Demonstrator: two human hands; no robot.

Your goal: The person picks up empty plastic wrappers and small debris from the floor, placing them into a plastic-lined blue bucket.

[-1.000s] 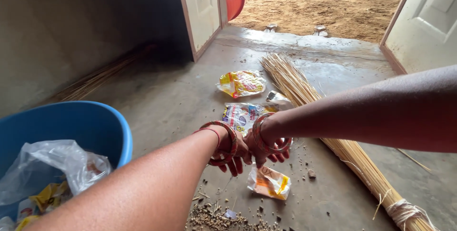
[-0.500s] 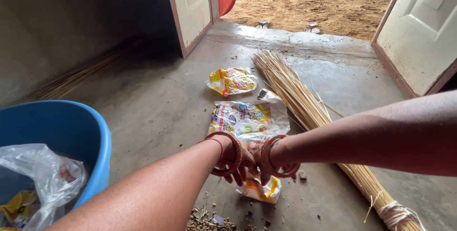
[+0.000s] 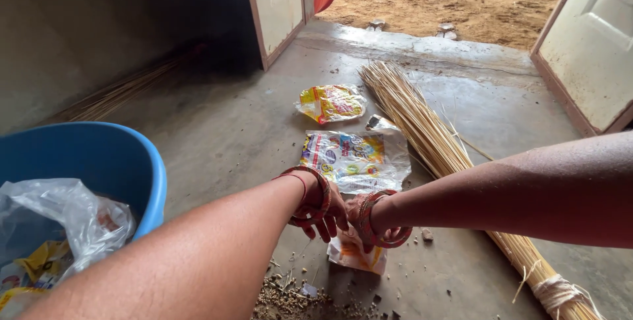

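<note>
Both my arms reach down to the concrete floor, wrists ringed with red bangles. My left hand (image 3: 324,218) and my right hand (image 3: 361,216) meet over a small crumpled white and orange wrapper (image 3: 359,257) lying on the floor; the fingers touch its top edge. Whether either hand has a grip on it is hidden by the wrists. Just beyond the hands lies a flat clear printed plastic packet (image 3: 356,158). A yellow wrapper (image 3: 331,103) lies farther away.
A stick broom (image 3: 442,155) lies along the floor on the right, tied at its near end. A blue tub (image 3: 135,175) at left holds a clear plastic bag (image 3: 66,218). Swept dirt (image 3: 290,300) sits near me. Open white doors (image 3: 277,3) lead to sandy ground.
My view has dropped and shifted left. Both hands have moved down from the clear printed packet onto the small white and orange wrapper.
</note>
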